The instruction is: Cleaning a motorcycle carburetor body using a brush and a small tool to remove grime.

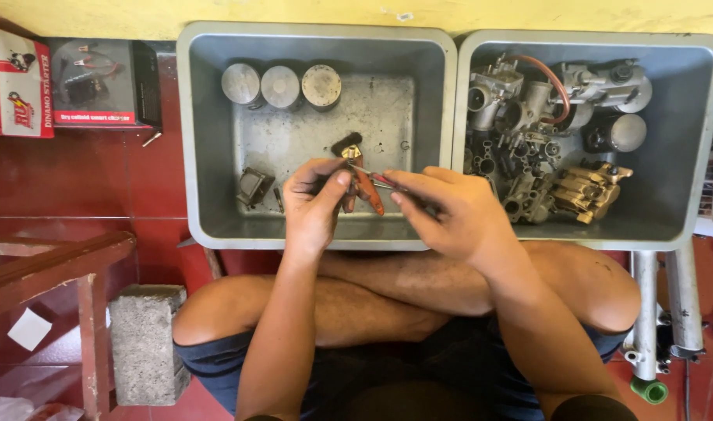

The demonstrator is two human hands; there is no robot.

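My left hand (314,204) pinches a small dark part between thumb and fingers over the left grey tub (193,140). My right hand (450,210) holds a thin metal tool with a red grip (381,181), its tip pointing at the part in my left hand. Just under both hands an orange-handled brush (366,187) with dark bristles lies in the tub; I cannot tell if a finger touches it. Three round metal pistons (281,86) stand in a row at the tub's far left.
A small metal part (253,187) lies in the left tub. The right grey tub (695,132) holds several carburettors and a brass-coloured caliper (586,191). A concrete block (142,343), wooden frame (56,269), two boxes (99,86) and fork tubes (664,304) sit on the red floor.
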